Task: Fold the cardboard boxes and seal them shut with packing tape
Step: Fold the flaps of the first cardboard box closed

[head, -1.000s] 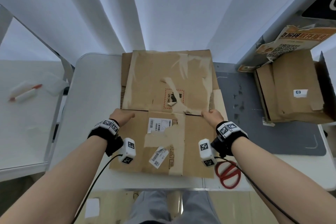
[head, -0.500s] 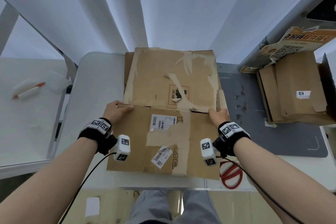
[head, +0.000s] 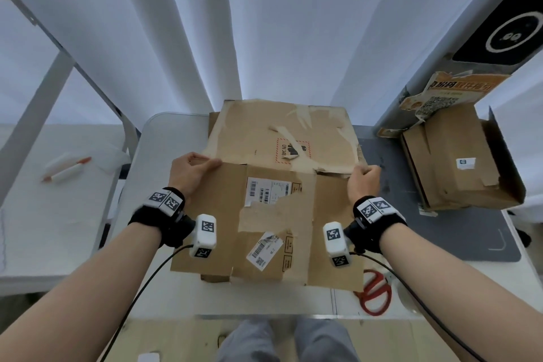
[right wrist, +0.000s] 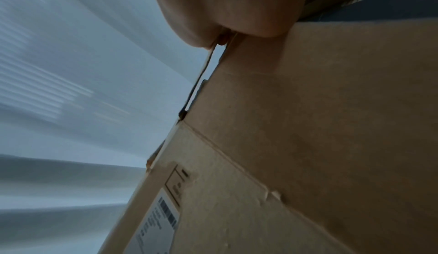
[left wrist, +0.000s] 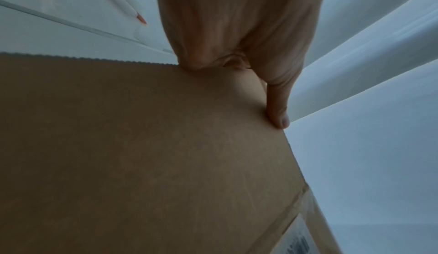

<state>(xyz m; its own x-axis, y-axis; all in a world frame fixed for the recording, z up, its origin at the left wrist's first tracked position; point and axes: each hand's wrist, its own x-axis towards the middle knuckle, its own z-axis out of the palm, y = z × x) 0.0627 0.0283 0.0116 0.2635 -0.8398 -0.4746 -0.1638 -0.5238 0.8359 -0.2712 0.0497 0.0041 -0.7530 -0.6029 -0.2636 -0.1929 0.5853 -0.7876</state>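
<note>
A flattened brown cardboard box (head: 264, 214) with shipping labels and torn tape lies on the white table (head: 164, 297), its near panel raised toward me. My left hand (head: 194, 169) grips the panel's far left corner, thumb on top (left wrist: 277, 112). At the far right corner my right hand (head: 363, 178) holds the edge with curled fingers; in the right wrist view the palm (right wrist: 227, 11) sits over that edge. The far panel (head: 282, 132) with a red-dashed mark lies beyond the hands. No tape roll is in view.
Red-handled scissors (head: 374, 292) lie at the table's near right edge, partly under the box. A dark mat (head: 458, 232) at the right carries another folded cardboard box (head: 458, 161). A white side table (head: 58, 214) at the left holds a pen (head: 66, 169). White curtains hang behind.
Both hands have lifted the near panel's far edge up and toward me, so the box now tilts higher. The left hand's grip has shifted onto the corner.
</note>
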